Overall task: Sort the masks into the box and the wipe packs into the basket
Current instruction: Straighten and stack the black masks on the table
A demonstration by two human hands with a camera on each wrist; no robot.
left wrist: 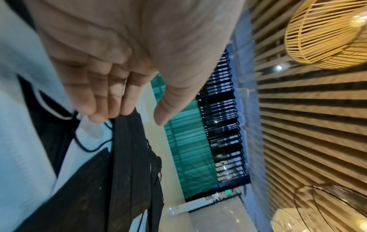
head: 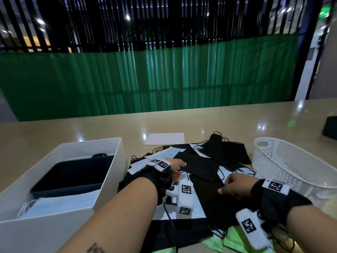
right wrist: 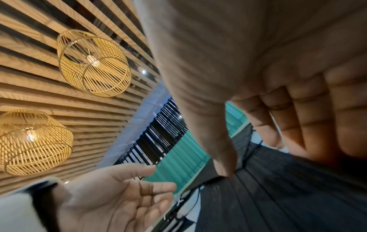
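A loose pile of black masks [head: 200, 167] and pale blue masks [head: 164, 154] lies between the white box [head: 111, 172] on the left and the white mesh basket [head: 284, 161] on the right. My left hand [head: 179, 167] reaches over the pile. Its straight fingertips [left wrist: 127, 109] touch the edge of a black mask [left wrist: 129, 157], with the thumb held apart. My right hand [head: 225, 187] rests on another black mask [right wrist: 278, 196], thumb tip down on it and fingers [right wrist: 309, 133] loosely extended. Green wipe packs [head: 215, 242] peek out under the masks near the front edge.
The box holds a dark inner tray [head: 73, 176] and pale blue masks [head: 60, 203] at its near end. A white sheet [head: 165, 138] lies behind the pile. A dark object [head: 330, 127] sits at the far right. A green curtain hangs behind the table.
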